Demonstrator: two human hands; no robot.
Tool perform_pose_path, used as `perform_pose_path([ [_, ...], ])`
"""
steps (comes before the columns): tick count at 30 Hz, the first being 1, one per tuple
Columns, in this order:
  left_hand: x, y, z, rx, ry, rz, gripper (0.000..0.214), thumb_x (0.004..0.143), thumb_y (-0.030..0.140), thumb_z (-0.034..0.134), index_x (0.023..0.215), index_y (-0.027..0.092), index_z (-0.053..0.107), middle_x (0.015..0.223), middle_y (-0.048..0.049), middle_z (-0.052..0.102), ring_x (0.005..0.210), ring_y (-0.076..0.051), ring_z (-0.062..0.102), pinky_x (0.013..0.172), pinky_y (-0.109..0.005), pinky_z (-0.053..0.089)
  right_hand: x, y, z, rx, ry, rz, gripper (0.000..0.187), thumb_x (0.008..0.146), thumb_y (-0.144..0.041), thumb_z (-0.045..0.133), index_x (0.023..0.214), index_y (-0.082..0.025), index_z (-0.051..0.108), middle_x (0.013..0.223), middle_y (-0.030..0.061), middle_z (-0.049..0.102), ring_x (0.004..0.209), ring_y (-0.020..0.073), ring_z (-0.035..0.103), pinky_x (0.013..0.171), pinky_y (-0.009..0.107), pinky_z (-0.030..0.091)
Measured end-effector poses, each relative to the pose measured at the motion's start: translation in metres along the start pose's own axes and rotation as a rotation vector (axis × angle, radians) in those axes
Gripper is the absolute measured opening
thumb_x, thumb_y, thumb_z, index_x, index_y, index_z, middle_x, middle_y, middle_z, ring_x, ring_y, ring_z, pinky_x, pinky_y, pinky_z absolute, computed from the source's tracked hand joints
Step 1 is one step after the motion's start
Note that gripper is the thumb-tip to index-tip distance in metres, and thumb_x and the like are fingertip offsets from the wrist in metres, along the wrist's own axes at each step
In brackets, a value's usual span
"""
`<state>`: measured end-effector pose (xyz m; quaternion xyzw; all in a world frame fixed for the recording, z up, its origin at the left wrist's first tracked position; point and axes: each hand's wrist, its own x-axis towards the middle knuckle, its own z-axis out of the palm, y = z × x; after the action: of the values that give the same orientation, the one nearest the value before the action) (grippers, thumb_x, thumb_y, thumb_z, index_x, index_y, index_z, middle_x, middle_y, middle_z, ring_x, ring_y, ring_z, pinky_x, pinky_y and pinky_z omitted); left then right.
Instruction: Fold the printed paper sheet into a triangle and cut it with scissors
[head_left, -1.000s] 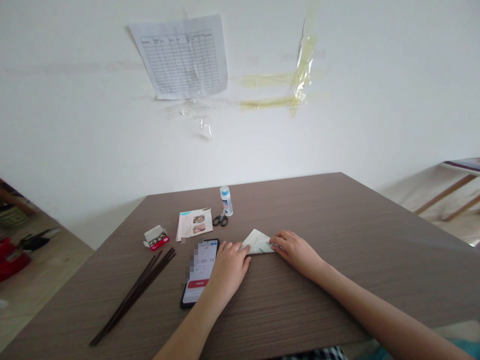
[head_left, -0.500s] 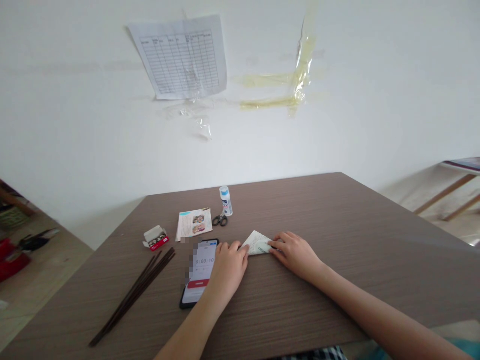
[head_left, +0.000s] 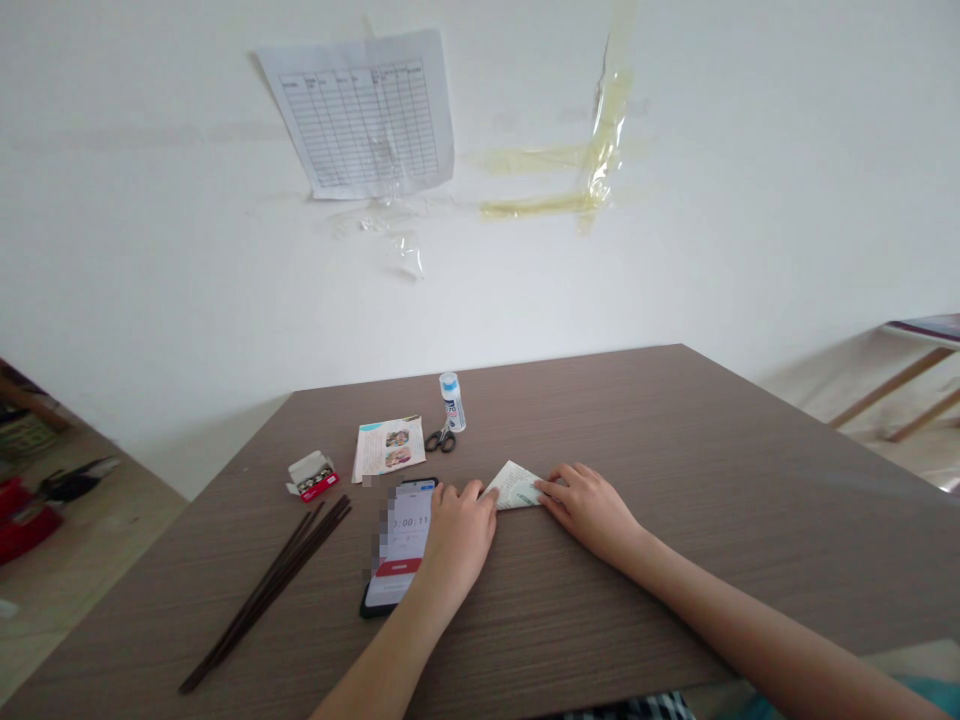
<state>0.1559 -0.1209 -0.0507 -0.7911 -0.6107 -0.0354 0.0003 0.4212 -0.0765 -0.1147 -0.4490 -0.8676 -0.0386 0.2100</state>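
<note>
A small printed sheet of paper [head_left: 516, 486], folded into a triangle with its point away from me, lies on the brown table between my hands. My left hand [head_left: 459, 525] grips its left corner, fingers bent and pressed down on it. At the right corner, the thumb and fingers of my right hand [head_left: 589, 505] close on the paper. Partly under my left wrist is a phone [head_left: 394, 585] showing a running timer. The folded paper's two side corners are hidden beneath my fingertips.
Beyond the phone are a printed leaflet [head_left: 390, 447], black-handled scissors [head_left: 441, 440] and a white glue bottle [head_left: 452, 402]. To the left sit an open red box of small metal items [head_left: 313, 477] and several dark thin sticks [head_left: 270, 590]. A white wall [head_left: 562, 290] borders the table's far edge.
Both hands stay almost still on the folded paper; my right fingers have shifted very slightly. The phone's timer has gone from 10 to 11.
</note>
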Motion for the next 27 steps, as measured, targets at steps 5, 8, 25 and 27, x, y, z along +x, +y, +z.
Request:
perform_pose_path([
  [5, 0.000, 0.007, -0.006, 0.045, -0.031, -0.042, 0.050, 0.127, 0.013, 0.067, 0.165, 0.030, 0.094, 0.160, -0.0148, 0.092, 0.136, -0.041, 0.091, 0.142, -0.067, 0.061, 0.000, -0.004, -0.001, -0.053, -0.026, 0.013, 0.032, 0.124, -0.020, 0.078, 0.146, -0.030, 0.099, 0.129, 0.0137, 0.095, 0.113, 0.0344, 0.088, 0.104, 0.044, 0.071],
  [8, 0.000, 0.008, -0.007, 0.031, -0.016, -0.049, 0.048, 0.126, 0.013, 0.070, 0.163, 0.031, 0.095, 0.158, -0.0149, 0.093, 0.133, -0.040, 0.092, 0.140, -0.067, 0.062, 0.000, -0.003, 0.000, -0.054, -0.032, 0.012, 0.034, 0.124, -0.020, 0.076, 0.148, -0.029, 0.098, 0.130, 0.0138, 0.095, 0.114, 0.0343, 0.088, 0.107, 0.045, 0.071],
  [25, -0.001, 0.009, -0.011, 0.022, -0.033, -0.050, 0.051, 0.127, 0.013, 0.067, 0.166, 0.030, 0.093, 0.156, -0.0166, 0.093, 0.135, -0.042, 0.091, 0.140, -0.069, 0.061, 0.000, -0.003, 0.005, 0.024, -0.030, 0.055, 0.031, 0.124, -0.018, 0.076, 0.142, -0.027, 0.099, 0.131, 0.0153, 0.093, 0.118, 0.0357, 0.089, 0.112, 0.049, 0.072],
  [27, -0.001, 0.010, -0.012, 0.023, -0.046, -0.050, 0.052, 0.127, 0.013, 0.064, 0.169, 0.027, 0.092, 0.158, -0.0172, 0.092, 0.137, -0.044, 0.090, 0.141, -0.071, 0.060, 0.000, -0.003, 0.005, 0.015, -0.039, 0.054, 0.032, 0.124, -0.019, 0.075, 0.144, -0.027, 0.099, 0.132, 0.0155, 0.093, 0.119, 0.0357, 0.088, 0.113, 0.048, 0.072],
])
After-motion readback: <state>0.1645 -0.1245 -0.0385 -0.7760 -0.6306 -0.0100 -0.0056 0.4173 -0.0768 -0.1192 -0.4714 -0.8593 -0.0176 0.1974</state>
